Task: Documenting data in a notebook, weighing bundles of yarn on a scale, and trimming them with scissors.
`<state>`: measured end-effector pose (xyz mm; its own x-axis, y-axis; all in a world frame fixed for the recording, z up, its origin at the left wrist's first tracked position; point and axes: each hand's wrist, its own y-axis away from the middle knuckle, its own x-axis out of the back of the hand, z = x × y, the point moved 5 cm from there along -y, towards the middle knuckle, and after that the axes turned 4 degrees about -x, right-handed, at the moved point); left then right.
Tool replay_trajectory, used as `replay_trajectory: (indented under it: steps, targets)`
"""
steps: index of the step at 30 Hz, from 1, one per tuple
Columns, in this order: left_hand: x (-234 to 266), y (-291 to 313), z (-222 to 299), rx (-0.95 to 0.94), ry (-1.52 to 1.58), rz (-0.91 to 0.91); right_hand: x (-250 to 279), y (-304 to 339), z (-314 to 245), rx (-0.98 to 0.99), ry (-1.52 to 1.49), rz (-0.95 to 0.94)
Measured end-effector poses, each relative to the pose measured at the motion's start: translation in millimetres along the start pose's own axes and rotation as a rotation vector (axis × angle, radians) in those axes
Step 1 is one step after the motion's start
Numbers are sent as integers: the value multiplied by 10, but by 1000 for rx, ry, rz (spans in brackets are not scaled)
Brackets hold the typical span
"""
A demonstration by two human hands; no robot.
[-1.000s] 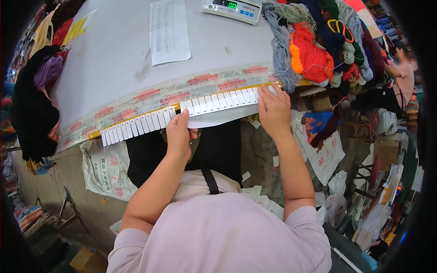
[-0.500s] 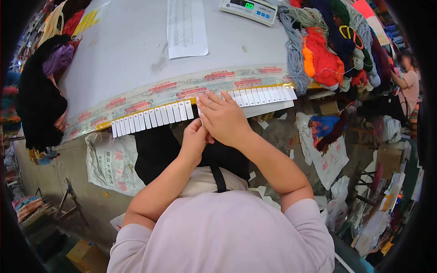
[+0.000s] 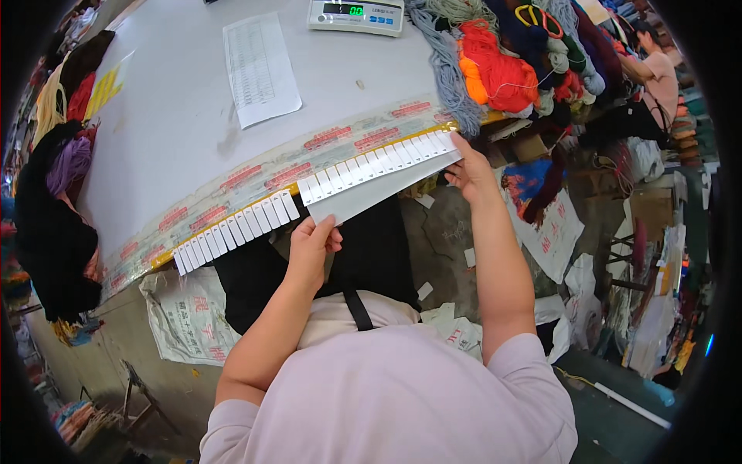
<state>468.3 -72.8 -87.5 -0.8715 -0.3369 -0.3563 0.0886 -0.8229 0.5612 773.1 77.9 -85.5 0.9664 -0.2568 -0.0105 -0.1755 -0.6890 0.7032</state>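
Along the table's near edge lies a row of narrow white paper labels (image 3: 371, 166), each with a small dark mark. Below them hangs the pale grey backing sheet (image 3: 375, 193). At its lower left corner my left hand (image 3: 312, 246) is closed, thumb and fingers pinching the sheet. My right hand (image 3: 471, 172) grips the far right end of the same sheet, thumb on top and fingers beneath. A second row of white labels (image 3: 236, 230) is stuck along the edge farther left, apart from both hands.
On the grey table (image 3: 170, 100) are a printed paper sheet (image 3: 263, 73) and a digital scale (image 3: 355, 17). Coloured yarn skeins (image 3: 498, 66) heap at the right, black yarn (image 3: 54, 224) at the left. White sacks (image 3: 189, 317) lie below; another person (image 3: 657, 81) is at the far right.
My right hand has moved from the middle, over the left one, to the right end of the label sheet. My left hand has shifted slightly down and left. The view has shifted too.
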Motion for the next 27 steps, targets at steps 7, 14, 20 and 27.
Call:
replay_trajectory:
  steps: [7, 14, 20, 27]
  targets:
    - [27, -31, -68, 16, 0, -53, -38, -125, -122, 139, 59, -63]
    - [91, -48, -89, 35, 0, -69, -53, 90, 76, 116, -11, 64]
    - [181, -80, -168, 53, -58, -46, 111, -189, 513, -62, 7, 44]
    - [360, 29, -478, 222, -320, -220, 257, -156, 921, -64, 203, 90]
